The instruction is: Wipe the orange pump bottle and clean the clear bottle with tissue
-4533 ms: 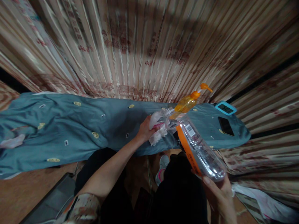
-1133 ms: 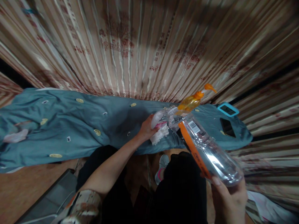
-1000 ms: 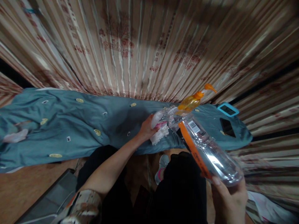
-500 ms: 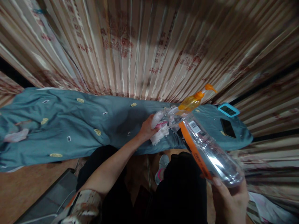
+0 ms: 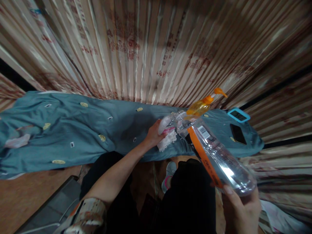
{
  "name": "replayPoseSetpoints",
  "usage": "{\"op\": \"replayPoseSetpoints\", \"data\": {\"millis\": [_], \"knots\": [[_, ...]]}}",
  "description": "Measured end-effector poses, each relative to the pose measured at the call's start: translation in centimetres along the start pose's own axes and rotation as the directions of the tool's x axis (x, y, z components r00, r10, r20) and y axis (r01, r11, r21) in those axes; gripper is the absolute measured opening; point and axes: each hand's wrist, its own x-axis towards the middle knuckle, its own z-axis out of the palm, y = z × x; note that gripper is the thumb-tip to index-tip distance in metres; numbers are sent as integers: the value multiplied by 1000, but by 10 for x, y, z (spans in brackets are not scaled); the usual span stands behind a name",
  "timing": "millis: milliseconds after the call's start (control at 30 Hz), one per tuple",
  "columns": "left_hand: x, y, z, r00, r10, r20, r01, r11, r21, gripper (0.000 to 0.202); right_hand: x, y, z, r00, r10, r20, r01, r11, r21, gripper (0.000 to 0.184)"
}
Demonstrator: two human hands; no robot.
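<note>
Fingers point(image 5: 228, 190) of the right hand point(image 5: 242, 209) wrap the base of a clear bottle point(image 5: 219, 159), its neck tipped toward a small bottle point(image 5: 170, 119). The left hand point(image 5: 152, 135) grips that one with a rag point(image 5: 167, 142) at the table's point(image 5: 97, 136) front edge. A pump bottle point(image 5: 200, 106) stands just behind them, and a phone point(image 5: 236, 134) lies near the right end.

The large bottle point(image 5: 219, 162) is clear, glossy, smooth plastic. The white rag point(image 5: 167, 142) is lacy cloth. The surface cover point(image 5: 97, 130) is matt teal cloth. The curtain point(image 5: 146, 48) is fabric with a satin sheen.
</note>
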Motion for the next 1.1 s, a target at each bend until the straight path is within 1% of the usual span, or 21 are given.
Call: {"op": "replayPoseSetpoints", "data": {"millis": [167,333,467,567,633,733,967,1100], "knots": [[0,2,0,1000,-21,8,21,1000,-2,60,-1,-10,5,998,44,-45,-42,998,56,100],[-1,0,1,999,-44,-3,45,999,24,65,2,-10,5,993,43,-106,-36,997,66,98],[-1,-3,1,1000,-30,-7,30,999,14,65,1,-9,5,998,1,-69,1,1000,28,98],[0,-5,3,999,-28,-18,28,1000,10,66,0,-10,5,999,-19,-39,19,1000,4,91],[0,-5,3,999,-28,-19,28,1000,5,66,-1,-11,5,999,-24,-38,24,999,-22,90],[1,-3,2,999,-31,-14,31,999,-10,66,-1,-11,4,998,-43,-40,40,998,-57,92],[-1,3,-1,999,-43,3,43,999,-3,63,-4,-16,6,999,-25,-24,24,998,-57,91],[0,1,0,999,-38,4,38,999,1,63,-4,-21,9,999,-2,-51,1,1000,-15,93]]}}
